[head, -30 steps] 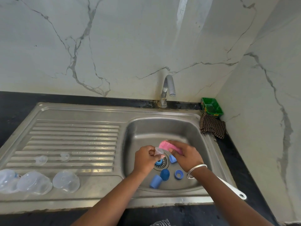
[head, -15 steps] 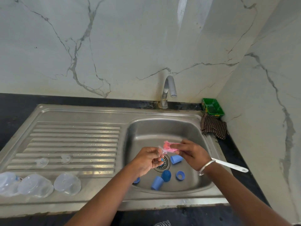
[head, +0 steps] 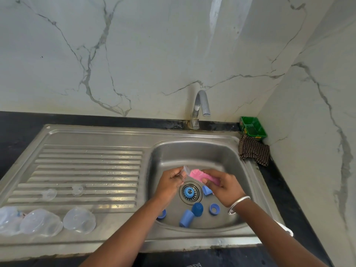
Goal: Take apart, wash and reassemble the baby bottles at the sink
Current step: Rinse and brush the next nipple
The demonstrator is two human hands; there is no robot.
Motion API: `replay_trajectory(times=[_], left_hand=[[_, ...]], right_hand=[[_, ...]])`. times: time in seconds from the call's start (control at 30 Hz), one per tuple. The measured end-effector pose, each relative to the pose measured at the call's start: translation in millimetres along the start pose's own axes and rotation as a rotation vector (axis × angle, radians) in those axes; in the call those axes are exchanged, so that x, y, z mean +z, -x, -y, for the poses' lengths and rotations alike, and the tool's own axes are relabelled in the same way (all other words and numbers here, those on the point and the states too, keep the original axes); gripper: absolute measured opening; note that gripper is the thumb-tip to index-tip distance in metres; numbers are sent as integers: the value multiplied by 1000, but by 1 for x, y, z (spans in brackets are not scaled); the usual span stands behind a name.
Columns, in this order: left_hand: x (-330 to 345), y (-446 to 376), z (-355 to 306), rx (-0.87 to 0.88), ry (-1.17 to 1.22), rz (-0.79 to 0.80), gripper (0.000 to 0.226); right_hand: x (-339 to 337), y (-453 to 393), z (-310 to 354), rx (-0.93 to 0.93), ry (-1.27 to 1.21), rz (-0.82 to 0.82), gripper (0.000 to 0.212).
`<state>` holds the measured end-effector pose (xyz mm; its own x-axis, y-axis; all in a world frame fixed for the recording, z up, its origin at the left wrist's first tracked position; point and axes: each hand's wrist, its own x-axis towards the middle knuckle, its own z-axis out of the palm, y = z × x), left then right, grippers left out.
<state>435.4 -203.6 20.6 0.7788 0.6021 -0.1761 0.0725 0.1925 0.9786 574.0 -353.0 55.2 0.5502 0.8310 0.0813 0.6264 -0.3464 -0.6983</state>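
- Left hand (head: 169,180) grips a small clear teat (head: 185,169) over the sink basin (head: 194,151), just above the drain (head: 190,192). Fingers curled round its base; the open end points toward the right hand.
- Right hand (head: 224,186) grips a pink sponge (head: 202,175), thumb and fingers wrapped round it. The sponge's tip meets the teat's mouth. My read: the scrubbing step on this one part.
- Handling judgement: the teat looks thin, soft and clear, likely slippery if soapy. I would hold it at the thicker base flange, not the tip, and press lightly so it does not fold or squirt out of the grip.
- The sponge is soft and compressible; pinching one corner narrow should let it enter the teat.
- Blue parts lie on the basin floor: a blue ring (head: 214,209), a dark blue cap (head: 197,209), a light blue cap (head: 186,218) on its side, and another blue piece (head: 207,190) beside the drain, part-hidden by the right hand. All look rigid and light, easy to pick up by the rim.
- Clear bottle bodies (head: 79,220) lie at the near left of the drainboard (head: 86,166); two more small clear teats (head: 77,190) rest on its ribs.
- Tap (head: 200,106): no water visible.
- Progress judgement: disassembly done, washing underway, reassembly not started.
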Motion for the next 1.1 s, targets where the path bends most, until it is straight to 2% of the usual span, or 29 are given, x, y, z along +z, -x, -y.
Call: replay_trajectory(times=[0.1, 0.23, 0.53, 0.63, 0.73, 0.87, 0.93, 1.03, 1.1], left_hand=[[-2, 1, -1, -59, 0, 43, 19], [5, 4, -6, -127, 31, 91, 20], [10, 8, -11, -347, 269, 43, 21], [18, 13, -11, -318, 241, 18, 24], [21, 12, -10, -113, 54, 19, 23], [18, 10, -2, 229, -529, -71, 20], [16, 11, 1, 317, -663, -79, 20], [15, 12, 1, 315, -730, -35, 24], [16, 10, 0, 201, -688, -4, 28]], right_hand=[[-2, -1, 0, 56, -88, -35, 19], [-1, -5, 8, 2, -114, -55, 26], [-11, -10, 2, -373, 415, 156, 42], [-17, -12, 5, -404, 554, 197, 41], [-7, -10, 14, -220, 509, 201, 36], [8, -14, 26, 176, -40, 199, 23], [3, -16, 33, 430, -300, 245, 21], [-6, -15, 40, 676, -510, 289, 22], [-4, -16, 40, 656, -491, 276, 24]])
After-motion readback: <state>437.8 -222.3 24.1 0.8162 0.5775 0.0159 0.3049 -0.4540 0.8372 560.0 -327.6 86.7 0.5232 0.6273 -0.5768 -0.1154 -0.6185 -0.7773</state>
